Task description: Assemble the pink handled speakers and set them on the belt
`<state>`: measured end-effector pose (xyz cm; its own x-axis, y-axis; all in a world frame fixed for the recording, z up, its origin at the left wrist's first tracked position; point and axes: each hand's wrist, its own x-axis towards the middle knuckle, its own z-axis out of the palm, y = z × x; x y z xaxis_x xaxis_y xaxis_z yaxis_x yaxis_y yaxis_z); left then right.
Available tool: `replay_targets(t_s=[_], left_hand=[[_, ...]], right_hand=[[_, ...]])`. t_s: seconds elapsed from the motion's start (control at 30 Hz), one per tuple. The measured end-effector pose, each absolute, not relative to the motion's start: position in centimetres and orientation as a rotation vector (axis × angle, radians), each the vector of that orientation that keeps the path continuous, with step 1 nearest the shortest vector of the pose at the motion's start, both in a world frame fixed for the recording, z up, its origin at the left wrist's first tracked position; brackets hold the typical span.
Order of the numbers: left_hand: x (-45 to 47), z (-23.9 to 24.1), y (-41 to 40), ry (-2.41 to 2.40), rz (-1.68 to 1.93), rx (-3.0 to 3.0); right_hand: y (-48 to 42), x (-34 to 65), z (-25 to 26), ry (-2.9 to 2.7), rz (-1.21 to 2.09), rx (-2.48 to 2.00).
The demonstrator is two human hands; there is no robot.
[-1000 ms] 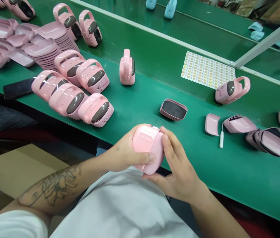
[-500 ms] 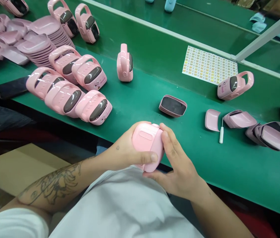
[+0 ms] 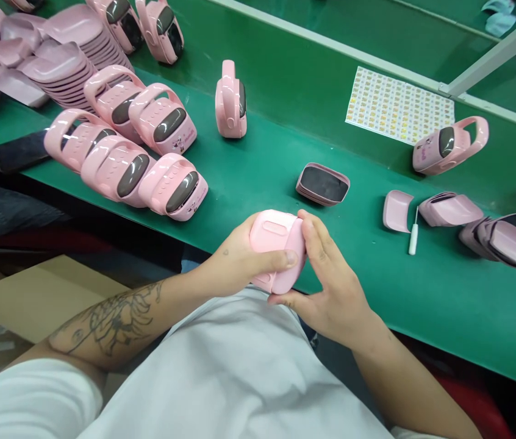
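Between my two hands, over the bench's near edge, is a pink plastic housing (image 3: 271,230) with rounded corners and a raised oval on its face. My left hand (image 3: 244,259) wraps around its left side, the thumb lying across the front. On the other side, my right hand (image 3: 331,283) grips the right edge, fingers at the top corner and thumb at the bottom. The side turned away from me is hidden. Just beyond stands a small stack of pink-rimmed dark panels (image 3: 324,184).
Several pink handled units (image 3: 125,167) stand to the left, near stacked pink covers (image 3: 59,67). On the right lie a curved pink piece (image 3: 397,210), a white-handled screwdriver (image 3: 413,239) and more pink shells (image 3: 514,241). A sticker sheet (image 3: 399,105) rests against the back panel.
The camera view has shifted slightly, so the bench items sit higher in the picture. Both hands keep hold of the pink housing, which looks much the same.
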<state>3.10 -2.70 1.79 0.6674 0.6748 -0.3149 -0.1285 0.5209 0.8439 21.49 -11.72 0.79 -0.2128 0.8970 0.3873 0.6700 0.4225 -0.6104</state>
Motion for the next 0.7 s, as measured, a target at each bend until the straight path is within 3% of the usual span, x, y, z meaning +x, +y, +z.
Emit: replay_targets(t_s=[0.3, 0.7], left_hand=[[3.5, 1.3, -2.7, 0.615, 0.52, 0.874], [2.3, 2.7, -3.2, 0.795, 0.482, 1.005]], right_hand=[[-11.4, 22.2, 0.5, -2.006, 0.509, -1.264], [-12.5, 20.7, 0.6, -2.04, 0.13, -1.172]])
